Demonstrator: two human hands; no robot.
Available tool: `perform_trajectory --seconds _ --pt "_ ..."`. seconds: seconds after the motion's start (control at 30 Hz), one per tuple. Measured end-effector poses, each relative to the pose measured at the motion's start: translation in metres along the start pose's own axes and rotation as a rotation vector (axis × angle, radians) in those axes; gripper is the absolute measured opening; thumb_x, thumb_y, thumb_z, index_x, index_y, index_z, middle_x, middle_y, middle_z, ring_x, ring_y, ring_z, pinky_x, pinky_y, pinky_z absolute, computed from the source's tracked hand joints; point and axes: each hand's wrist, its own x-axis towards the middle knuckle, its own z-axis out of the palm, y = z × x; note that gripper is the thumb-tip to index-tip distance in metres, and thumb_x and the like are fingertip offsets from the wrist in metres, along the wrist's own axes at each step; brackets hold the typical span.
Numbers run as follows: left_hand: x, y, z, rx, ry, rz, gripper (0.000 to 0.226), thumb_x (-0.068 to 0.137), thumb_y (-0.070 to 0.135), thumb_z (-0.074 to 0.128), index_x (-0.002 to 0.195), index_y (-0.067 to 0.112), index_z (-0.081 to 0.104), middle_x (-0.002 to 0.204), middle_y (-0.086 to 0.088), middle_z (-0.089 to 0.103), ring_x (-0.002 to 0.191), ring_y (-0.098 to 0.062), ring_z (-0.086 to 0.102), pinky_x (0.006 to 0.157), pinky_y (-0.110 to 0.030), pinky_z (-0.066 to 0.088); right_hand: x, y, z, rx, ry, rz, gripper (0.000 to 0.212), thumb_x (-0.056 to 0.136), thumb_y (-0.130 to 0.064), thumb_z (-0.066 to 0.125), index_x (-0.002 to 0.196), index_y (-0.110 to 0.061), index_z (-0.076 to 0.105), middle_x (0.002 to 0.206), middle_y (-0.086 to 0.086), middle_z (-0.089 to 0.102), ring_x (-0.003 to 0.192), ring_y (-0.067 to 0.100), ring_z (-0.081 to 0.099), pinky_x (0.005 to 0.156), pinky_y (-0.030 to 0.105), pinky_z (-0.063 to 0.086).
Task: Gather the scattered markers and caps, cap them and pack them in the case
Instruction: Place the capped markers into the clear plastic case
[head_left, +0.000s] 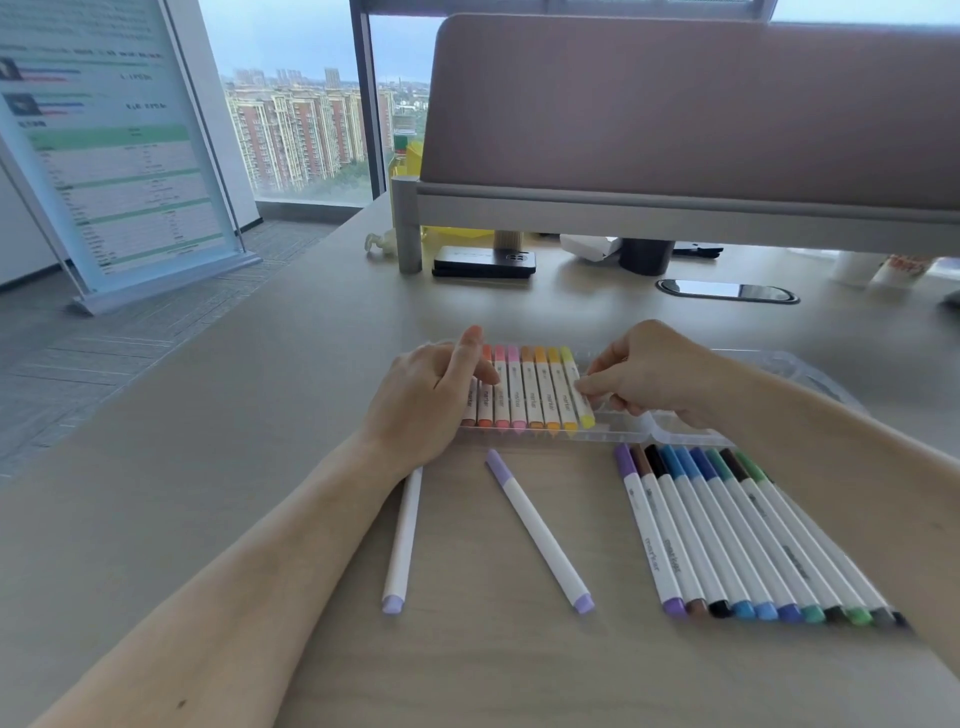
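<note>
I read "marker" on the white barrels packed in the clear case (613, 434), which lies on the desk (260, 467) in front of me. The same word shows on the row of loose markers (727, 535) lying side by side on the desk near the case, to the right. Smaller logo print on them is too fine to read.

My right hand (654, 374) pinches the yellow marker (571, 371) at the right end of the packed warm-coloured row (530, 389). My left hand (426, 395) covers that row's left end with bent fingers and raised thumb. I cannot tell whether it grips anything.

Two lilac markers (404, 540) (540, 530), capped, lie apart on the desk. My right forearm hides the far end of the loose row. The text on the standing sign (114, 145) is blurred beyond reading.
</note>
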Motion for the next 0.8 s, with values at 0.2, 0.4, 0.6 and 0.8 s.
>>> perform_trajectory --seconds 0.2,0.4,0.6,0.8 --pt "0.001 -0.003 0.001 0.002 -0.008 0.005 0.065 0.107 0.059 0.021 0.086 0.032 0.077 0.100 0.009 0.071 0.091 -0.006 0.063 0.077 -0.029 0.045 -0.002 0.004 0.002 0.005 0.005 -0.008 0.016 0.090 -0.017 0.079 0.090 -0.002 0.072 0.084 0.008 0.079 0.051 0.005 0.057 0.044 0.014 0.042" --pt "0.000 -0.001 0.000 0.022 -0.010 -0.001 0.065 0.107 0.057 0.022 0.087 0.032 0.078 0.102 0.010 0.070 0.094 -0.003 0.061 0.079 -0.027 0.042 -0.002 0.011 0.009 0.070 0.047 -0.015 0.024 0.087 -0.020 0.082 0.095 -0.002 0.069 0.080 0.007 0.079 0.045 0.007 0.059 0.047 0.017 0.047" --pt "-0.001 0.002 -0.001 0.027 -0.012 -0.004 0.065 0.108 0.056 0.022 0.089 0.030 0.078 0.102 0.011 0.067 0.096 -0.002 0.059 0.080 -0.023 0.042 -0.006 0.013 0.012 0.031 0.111 -0.083 0.023 0.089 -0.021 0.081 0.098 -0.005 0.067 0.082 0.006 0.079 0.042 0.005 0.061 0.043 0.016 0.047" --pt "-0.001 0.002 0.000 0.014 -0.014 0.003 0.064 0.108 0.055 0.023 0.088 0.029 0.078 0.102 0.010 0.070 0.093 0.001 0.060 0.077 -0.022 0.042 -0.010 0.012 0.013 -0.100 0.124 -0.200 0.027 0.095 -0.015 0.073 0.122 -0.015 0.072 0.105 -0.002 0.076 0.044 -0.001 0.061 0.044 0.011 0.045"
